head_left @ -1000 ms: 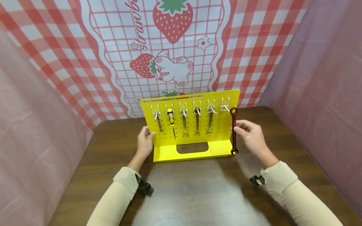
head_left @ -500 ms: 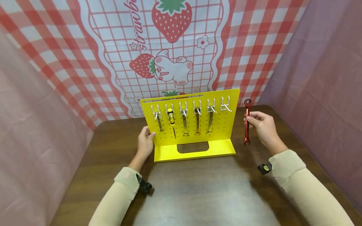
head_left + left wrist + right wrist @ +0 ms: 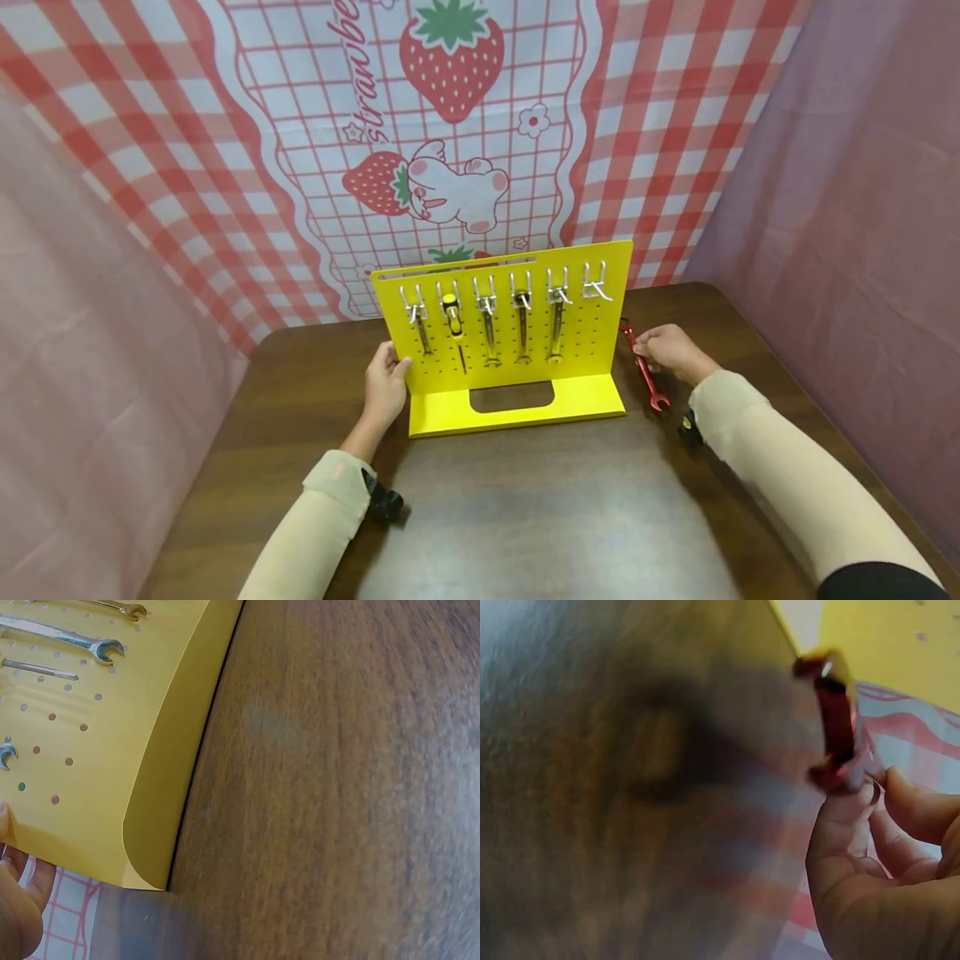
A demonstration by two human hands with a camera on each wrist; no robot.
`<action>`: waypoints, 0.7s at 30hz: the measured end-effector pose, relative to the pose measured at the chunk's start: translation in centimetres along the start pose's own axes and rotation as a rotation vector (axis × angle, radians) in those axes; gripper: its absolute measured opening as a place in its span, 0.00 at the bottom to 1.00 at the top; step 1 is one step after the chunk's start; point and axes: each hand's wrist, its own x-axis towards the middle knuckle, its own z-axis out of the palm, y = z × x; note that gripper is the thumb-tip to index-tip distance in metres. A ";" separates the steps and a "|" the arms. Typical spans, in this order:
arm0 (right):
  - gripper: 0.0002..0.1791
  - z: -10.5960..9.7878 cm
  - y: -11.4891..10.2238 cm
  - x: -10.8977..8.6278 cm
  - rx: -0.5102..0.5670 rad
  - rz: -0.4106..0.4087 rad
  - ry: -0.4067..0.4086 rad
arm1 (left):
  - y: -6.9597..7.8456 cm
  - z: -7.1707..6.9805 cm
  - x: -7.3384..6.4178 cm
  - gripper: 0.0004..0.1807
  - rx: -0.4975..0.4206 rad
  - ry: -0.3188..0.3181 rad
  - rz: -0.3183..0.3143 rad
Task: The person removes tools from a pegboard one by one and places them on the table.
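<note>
A yellow pegboard stand stands on the wooden table, with a row of metal hooks along its upper part. My left hand grips the board's left edge, thumb in front and fingers behind. To the right of the board, my right hand pinches a red combination wrench by its middle. The wrench slants, its open-jaw end toward me; in the right wrist view that end looms close to the camera. Several metal wrenches and a yellow-and-black screwdriver hang from the hooks. The rightmost hook carries nothing.
The brown wooden table spreads out in front of the stand. A red-and-white strawberry cloth hangs behind it. Pink curtains close off both sides.
My right hand has carried the red wrench rightward away from the rightmost hook, then down beside the board. The wrench has tipped from upright to slanted. My left hand stays on the board's edge.
</note>
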 end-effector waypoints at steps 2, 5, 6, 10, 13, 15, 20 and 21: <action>0.15 0.1 0.4 0.4 -0.025 0.028 0.003 | -0.1 0.0 0.0 0.11 -0.002 0.003 -0.002; 0.14 0.3 0.9 0.7 -0.038 0.049 0.010 | 0.0 0.1 0.0 0.11 0.005 0.013 0.008; 0.14 0.4 1.0 0.7 -0.040 0.055 0.015 | -0.1 0.1 0.0 0.11 0.005 0.015 0.014; 0.14 0.9 1.4 1.0 -0.049 0.060 0.047 | -0.2 0.1 -0.1 0.11 -0.017 0.016 0.027; 0.14 1.3 1.5 1.2 -0.080 0.044 0.078 | -0.3 0.1 -0.1 0.11 -0.028 0.018 0.025; 0.14 1.5 1.6 1.4 -0.117 0.033 0.096 | -0.3 0.2 -0.1 0.11 -0.022 0.023 0.020; 0.12 1.6 1.6 1.4 -0.253 0.006 0.150 | -0.2 0.2 0.0 0.11 -0.027 0.026 0.011; 0.12 1.6 1.5 1.4 -0.280 0.003 0.160 | -0.2 0.2 0.0 0.11 -0.031 0.024 0.013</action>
